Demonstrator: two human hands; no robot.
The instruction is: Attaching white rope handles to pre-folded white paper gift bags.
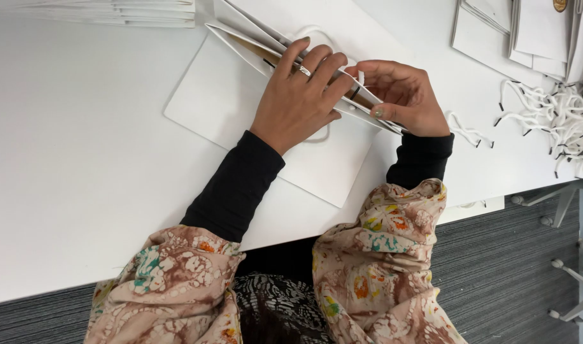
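Observation:
A folded white paper bag (253,35) lies slanted on the white table (81,159), its open top edge toward me. Under it lies a flat white paper bag (208,95). My left hand (301,95), a ring on one finger, presses flat on the upper bag's top edge with fingers spread. My right hand (403,95) pinches that same edge from the right, thumb on the near side, by a white cord handle with a black tip (358,86). A cord loop (320,134) shows below my left hand.
A heap of white cords with black tips (559,118) lies at the right, one loose cord (469,134) nearer my right hand. Stacks of flat white bags sit at the top right (527,32) and top left (132,13). Grey carpet and chair legs (571,204) lie beyond the table edge.

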